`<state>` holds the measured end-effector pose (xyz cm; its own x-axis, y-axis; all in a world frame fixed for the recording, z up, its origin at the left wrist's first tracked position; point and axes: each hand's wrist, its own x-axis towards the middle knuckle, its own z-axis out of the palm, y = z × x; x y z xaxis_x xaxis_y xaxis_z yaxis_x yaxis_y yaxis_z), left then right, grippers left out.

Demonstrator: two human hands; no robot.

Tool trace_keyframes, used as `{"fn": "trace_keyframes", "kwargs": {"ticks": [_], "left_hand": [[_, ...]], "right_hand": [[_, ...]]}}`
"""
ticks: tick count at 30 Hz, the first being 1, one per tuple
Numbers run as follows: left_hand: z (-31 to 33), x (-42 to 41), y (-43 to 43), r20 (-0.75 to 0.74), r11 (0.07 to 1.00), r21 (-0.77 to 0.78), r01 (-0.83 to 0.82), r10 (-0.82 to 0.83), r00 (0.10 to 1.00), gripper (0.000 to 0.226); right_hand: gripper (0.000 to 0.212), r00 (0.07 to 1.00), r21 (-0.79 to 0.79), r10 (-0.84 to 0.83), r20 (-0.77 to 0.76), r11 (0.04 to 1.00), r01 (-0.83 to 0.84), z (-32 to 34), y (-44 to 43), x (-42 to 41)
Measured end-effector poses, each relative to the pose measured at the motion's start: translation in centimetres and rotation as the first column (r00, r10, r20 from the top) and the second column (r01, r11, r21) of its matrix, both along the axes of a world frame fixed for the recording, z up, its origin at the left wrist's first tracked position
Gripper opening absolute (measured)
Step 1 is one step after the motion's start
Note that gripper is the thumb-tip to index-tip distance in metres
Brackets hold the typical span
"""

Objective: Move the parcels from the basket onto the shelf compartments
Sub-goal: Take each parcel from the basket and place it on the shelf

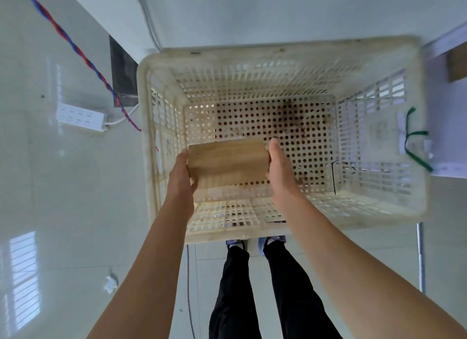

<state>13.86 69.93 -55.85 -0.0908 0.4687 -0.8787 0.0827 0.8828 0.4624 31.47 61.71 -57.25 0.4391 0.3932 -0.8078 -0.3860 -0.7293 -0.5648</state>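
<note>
Cardboard parcel (pixel 228 161), boxy, between left hand (pixel 180 173), right hand (pixel 279 168).

A person looks straight down at a cream plastic lattice basket (pixel 278 49) standing on a pale glossy floor (pixel 63 199). Above its near left part, a brown cardboard parcel (pixel 227 161) is clamped between both hands: the left hand (pixel 180 171) holds its left end with the thumb tucked against the near face, and the right hand (pixel 279 169) lies flat against its right end. A green strap (pixel 414 141) hangs on the basket's right wall. A white power strip (pixel 80 117) and a red-and-blue twisted cable (pixel 75 48) lie on the floor to the left
</note>
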Motion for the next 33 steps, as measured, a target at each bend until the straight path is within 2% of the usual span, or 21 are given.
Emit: {"fn": "trace_keyframes", "kwargs": {"ticks": [3, 5, 8, 11, 15, 19, 23, 28, 33], "left_hand": [[4.9, 0.8, 1.1, 0.08, 0.992, 0.112, -0.052, 0.043, 0.996, 0.027], [8.8, 1.5, 1.8, 0.128, 0.979, 0.195, -0.06, 0.035, 0.991, 0.022], [14.5, 2.2, 2.4, 0.173, 0.942, 0.337, -0.007, -0.055, 0.983, 0.039], [20.2, 2.5, 2.6, 0.182, 0.89, 0.452, 0.062, -0.16, 0.97, 0.062], [27.1, 3.0, 2.0, 0.18, 0.818, 0.568, 0.09, -0.23, 0.957, 0.043], [32.7, 3.0, 1.4, 0.196, 0.752, 0.649, 0.116, -0.313, 0.929, 0.059], [36.8, 3.2, 1.4, 0.242, 0.684, 0.727, 0.057, -0.332, 0.912, 0.044], [40.2, 3.7, 1.3, 0.293, 0.65, 0.76, 0.003, -0.347, 0.891, 0.033], [42.4, 4.8, 1.3, 0.305, 0.64, 0.768, -0.003, -0.362, 0.881, 0.056]], "right_hand": [[0.094, 0.997, 0.09, -0.036, 0.071, 0.996, 0.03, 4.6, 0.7, 1.3], [0.095, 0.993, 0.172, -0.085, 0.087, 0.983, 0.069, 8.5, 1.2, 2.2], [0.09, 0.986, 0.281, -0.129, 0.103, 0.955, 0.096, 14.4, 1.8, 3.0], [0.102, 0.977, 0.349, -0.135, 0.166, 0.935, 0.07, 20.1, 1.8, 3.6], [0.112, 0.968, 0.412, -0.163, 0.191, 0.908, 0.072, 27.3, 1.2, 4.8], [0.096, 0.959, 0.485, -0.199, 0.201, 0.871, 0.079, 32.3, 0.5, 5.9], [0.112, 0.949, 0.551, -0.243, 0.198, 0.829, 0.097, 36.3, 0.2, 6.4], [0.072, 0.935, 0.67, -0.315, 0.164, 0.731, 0.129, 40.4, 0.3, 6.8], [0.068, 0.93, 0.716, -0.322, 0.177, 0.69, 0.103, 42.6, 0.5, 7.7]]}}
